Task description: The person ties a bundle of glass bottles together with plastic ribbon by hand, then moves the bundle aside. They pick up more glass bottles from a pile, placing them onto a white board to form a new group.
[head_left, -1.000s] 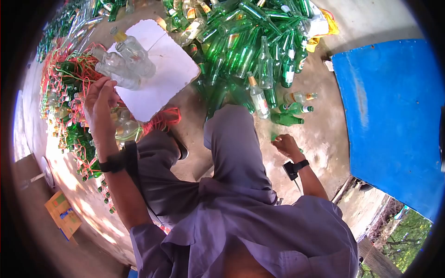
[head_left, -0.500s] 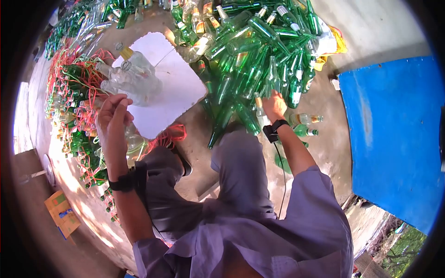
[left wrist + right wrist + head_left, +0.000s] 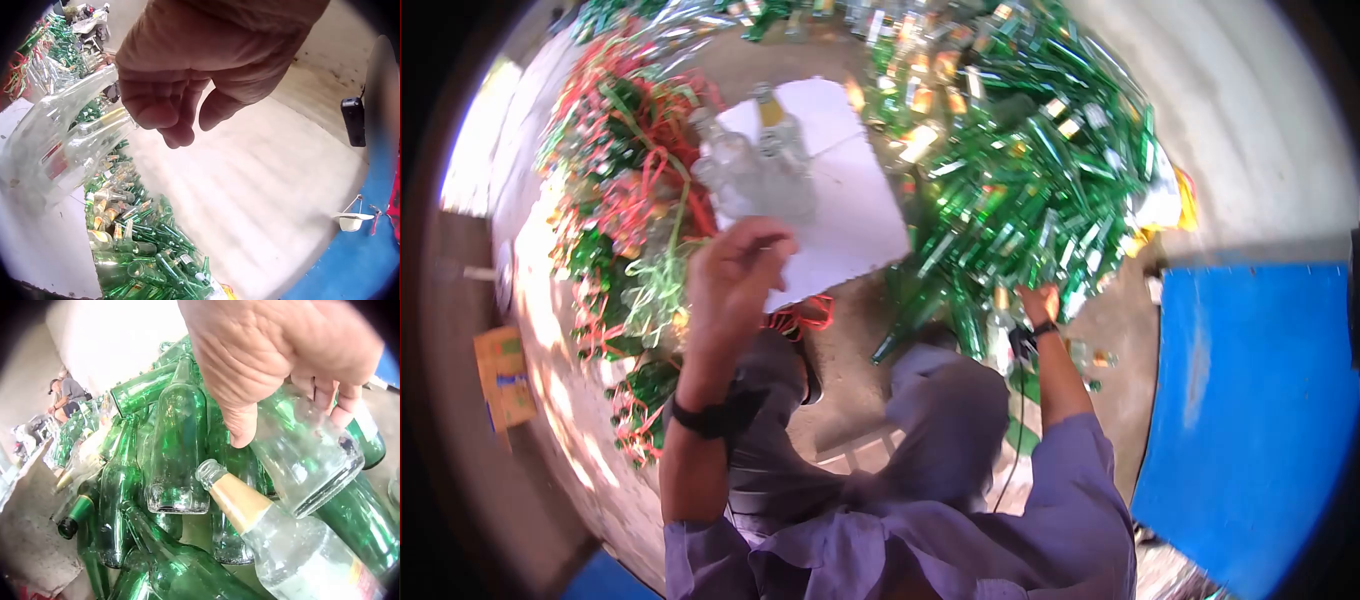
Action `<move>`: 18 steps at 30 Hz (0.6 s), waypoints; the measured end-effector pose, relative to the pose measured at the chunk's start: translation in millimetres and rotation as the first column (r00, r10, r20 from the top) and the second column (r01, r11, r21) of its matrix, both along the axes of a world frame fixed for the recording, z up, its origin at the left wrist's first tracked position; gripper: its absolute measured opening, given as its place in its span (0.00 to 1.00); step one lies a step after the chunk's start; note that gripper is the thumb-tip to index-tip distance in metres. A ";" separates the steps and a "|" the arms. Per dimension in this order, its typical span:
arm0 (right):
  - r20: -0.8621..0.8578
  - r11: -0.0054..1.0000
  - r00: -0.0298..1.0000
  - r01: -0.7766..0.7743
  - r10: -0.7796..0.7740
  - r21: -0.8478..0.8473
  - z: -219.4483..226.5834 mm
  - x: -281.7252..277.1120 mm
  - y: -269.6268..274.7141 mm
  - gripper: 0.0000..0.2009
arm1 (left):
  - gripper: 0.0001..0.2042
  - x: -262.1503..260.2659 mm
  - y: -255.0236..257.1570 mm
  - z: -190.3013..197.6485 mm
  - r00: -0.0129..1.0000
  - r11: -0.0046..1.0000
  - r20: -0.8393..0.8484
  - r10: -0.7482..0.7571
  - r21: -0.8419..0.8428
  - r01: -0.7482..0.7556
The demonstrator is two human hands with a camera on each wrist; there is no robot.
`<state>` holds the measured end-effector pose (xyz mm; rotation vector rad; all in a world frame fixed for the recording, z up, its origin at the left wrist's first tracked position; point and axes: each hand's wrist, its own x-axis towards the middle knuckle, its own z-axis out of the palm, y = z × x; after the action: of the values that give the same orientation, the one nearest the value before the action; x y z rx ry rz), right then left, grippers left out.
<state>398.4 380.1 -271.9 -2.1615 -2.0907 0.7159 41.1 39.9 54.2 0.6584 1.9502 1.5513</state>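
Note:
Above the white board (image 3: 855, 200), my left hand (image 3: 735, 285) hangs with loosely bent fingers and nothing between them. Clear bottles (image 3: 750, 175) stand grouped just beyond it; in the left wrist view their necks come close to the hand (image 3: 206, 69), and contact is unclear. At the near edge of the green bottle pile (image 3: 1030, 170) is my right hand (image 3: 1038, 305). The right wrist view shows that hand (image 3: 281, 356) gripping a clear bottle (image 3: 300, 462), thumb on one side and fingers on the other. A gold-necked clear bottle (image 3: 294, 550) lies beside it.
Green bottles with red and green strings (image 3: 640, 170) lie at the left. A blue panel (image 3: 1250, 400) is at the right, and a cardboard box (image 3: 504, 375) at the far left. Small bottles (image 3: 1090, 355) lie right of my right hand.
My right hand has moved from the small green bottles to the pile and grips a clear bottle. The head view has shifted, and my left hand stays near the grouped clear bottles.

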 end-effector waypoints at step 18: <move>-0.610 0.702 0.480 -0.688 0.630 0.183 206.4 -112.7 -112.7 0.37 | 0.20 48.7 21.3 -22.7 0.932 0.982 -0.356 -0.070 0.138 0.127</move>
<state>285.8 267.4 -65.4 -0.7694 -2.4134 1.3736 89.8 61.2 31.5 1.1516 2.0161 1.6245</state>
